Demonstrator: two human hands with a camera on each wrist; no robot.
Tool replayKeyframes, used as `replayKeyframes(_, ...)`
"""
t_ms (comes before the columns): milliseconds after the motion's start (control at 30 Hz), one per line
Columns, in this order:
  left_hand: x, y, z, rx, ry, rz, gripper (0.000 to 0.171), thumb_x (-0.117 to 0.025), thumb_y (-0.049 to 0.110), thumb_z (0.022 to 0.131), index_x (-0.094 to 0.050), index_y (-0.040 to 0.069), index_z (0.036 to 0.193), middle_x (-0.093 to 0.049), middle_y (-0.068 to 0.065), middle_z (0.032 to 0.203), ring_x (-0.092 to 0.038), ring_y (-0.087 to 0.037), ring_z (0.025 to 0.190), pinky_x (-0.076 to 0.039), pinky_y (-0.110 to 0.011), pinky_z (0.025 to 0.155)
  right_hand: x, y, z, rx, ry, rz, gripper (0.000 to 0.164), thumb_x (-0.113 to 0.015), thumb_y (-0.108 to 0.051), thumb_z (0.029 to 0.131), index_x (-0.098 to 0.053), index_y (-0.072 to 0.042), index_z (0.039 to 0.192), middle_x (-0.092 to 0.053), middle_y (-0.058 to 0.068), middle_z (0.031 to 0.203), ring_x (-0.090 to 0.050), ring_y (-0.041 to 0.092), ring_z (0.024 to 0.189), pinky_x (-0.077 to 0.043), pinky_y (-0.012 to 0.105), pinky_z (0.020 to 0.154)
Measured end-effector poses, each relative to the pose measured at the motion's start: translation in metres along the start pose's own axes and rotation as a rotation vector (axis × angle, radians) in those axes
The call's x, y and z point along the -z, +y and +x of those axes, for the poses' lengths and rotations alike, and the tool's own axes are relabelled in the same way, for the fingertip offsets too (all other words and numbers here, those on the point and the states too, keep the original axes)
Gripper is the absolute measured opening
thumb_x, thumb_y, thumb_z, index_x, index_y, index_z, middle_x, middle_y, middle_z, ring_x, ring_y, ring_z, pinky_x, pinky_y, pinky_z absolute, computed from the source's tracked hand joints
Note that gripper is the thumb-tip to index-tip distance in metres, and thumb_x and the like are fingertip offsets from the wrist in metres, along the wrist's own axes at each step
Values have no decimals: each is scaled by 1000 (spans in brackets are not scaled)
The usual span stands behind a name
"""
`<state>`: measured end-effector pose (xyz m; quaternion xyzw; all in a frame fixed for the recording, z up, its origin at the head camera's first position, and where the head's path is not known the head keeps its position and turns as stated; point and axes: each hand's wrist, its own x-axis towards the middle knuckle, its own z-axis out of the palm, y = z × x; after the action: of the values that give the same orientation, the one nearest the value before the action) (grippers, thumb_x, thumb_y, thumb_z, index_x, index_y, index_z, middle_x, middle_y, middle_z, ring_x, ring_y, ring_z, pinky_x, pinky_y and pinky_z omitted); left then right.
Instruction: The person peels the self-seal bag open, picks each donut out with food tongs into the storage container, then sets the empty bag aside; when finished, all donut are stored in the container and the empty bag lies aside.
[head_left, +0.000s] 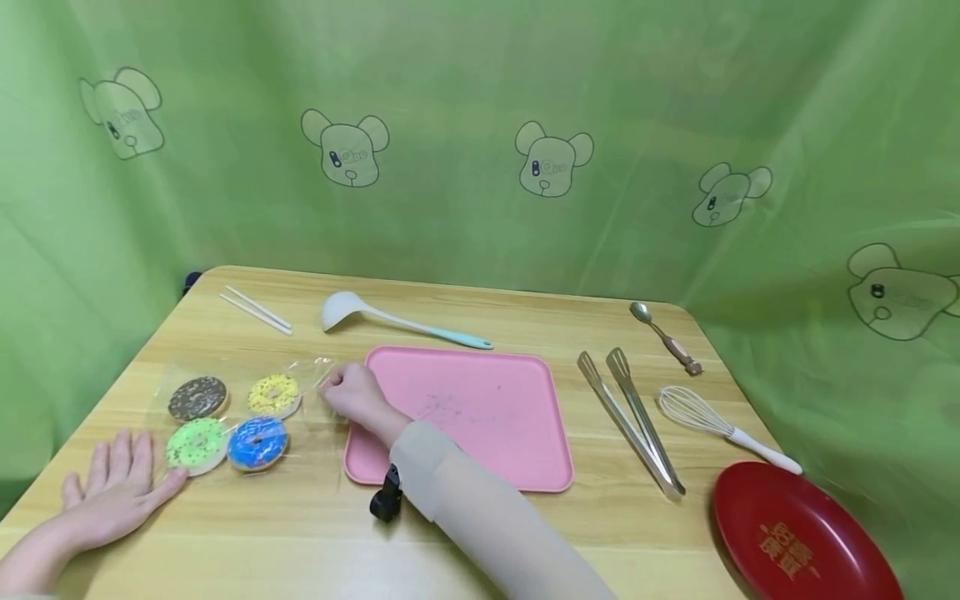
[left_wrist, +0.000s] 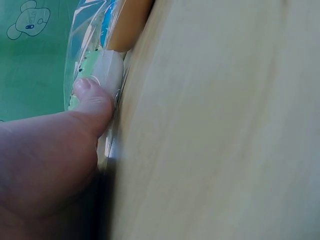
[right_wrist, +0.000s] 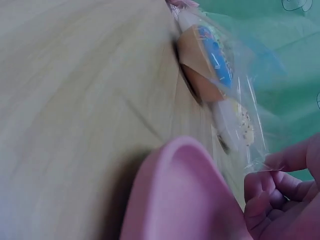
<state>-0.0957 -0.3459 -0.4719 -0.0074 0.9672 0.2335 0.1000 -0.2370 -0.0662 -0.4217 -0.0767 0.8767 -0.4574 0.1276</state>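
Observation:
My right hand (head_left: 360, 398) pinches the edge of a clear plastic bag (head_left: 313, 440) between thumb and curled fingers, above the tray's left edge. In the right wrist view, the bag's film (right_wrist: 256, 112) stretches up to those fingers. Inside lie several toy donuts: a brown one (head_left: 198, 397), a yellow one (head_left: 273, 393), a green one (head_left: 196, 443) and a blue one (head_left: 257, 442). My left hand (head_left: 112, 492) lies flat on the table, fingers spread. Its thumb (left_wrist: 95, 100) presses the bag against the green donut's side in the left wrist view.
A pink tray (head_left: 465, 433) lies beside the bag. Behind are white chopsticks (head_left: 257, 311) and a ladle (head_left: 405, 321). To the right lie metal tongs (head_left: 633, 425), a spoon (head_left: 666, 337), a whisk (head_left: 727, 429) and a red plate (head_left: 825, 517).

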Motion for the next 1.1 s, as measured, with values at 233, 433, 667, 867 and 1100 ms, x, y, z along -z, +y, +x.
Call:
replayKeyframes(233, 1, 0, 0, 6, 1, 8, 89, -29, 53, 97, 17, -12, 136, 34, -36, 134, 36, -53, 116, 25, -73, 78, 6, 8, 1, -65, 36, 190, 14, -66, -1, 76, -59, -10, 67, -52, 4, 57, -44, 11, 46, -36, 21, 41)
replayKeyframes(433, 1, 1, 0, 7, -9, 4, 89, -28, 53, 97, 18, -13, 135, 35, -35, 133, 37, -52, 116, 25, -72, 78, 12, 13, -2, -118, 21, 271, 8, -65, 0, 77, -61, -5, 73, -54, 10, 57, -43, 14, 42, -35, 22, 36)
replayKeyframes(667, 0, -1, 0, 17, -14, -4, 90, -28, 54, 97, 17, -14, 135, 35, -37, 132, 38, -52, 115, 26, -73, 78, 16, 21, -6, -128, 5, 366, 3, -62, 1, 78, -63, 0, 80, -55, 10, 56, -44, 14, 39, -37, 22, 32)
replayKeyframes(867, 1, -2, 1, 17, -17, -10, 90, -29, 54, 96, 17, -14, 135, 34, -37, 133, 38, -53, 115, 26, -72, 78, 20, 24, -9, -209, -16, 429, 2, -62, 2, 78, -62, 4, 77, -56, 10, 57, -45, 13, 37, -38, 21, 31)
replayKeyframes(1100, 3, -4, 4, 18, -22, -14, 91, -30, 55, 96, 17, -12, 136, 33, -38, 133, 37, -55, 114, 26, -73, 77, 22, 24, -9, -277, -4, 440, 7, -62, 3, 78, -64, 10, 76, -52, 8, 49, -45, 13, 34, -38, 21, 30)
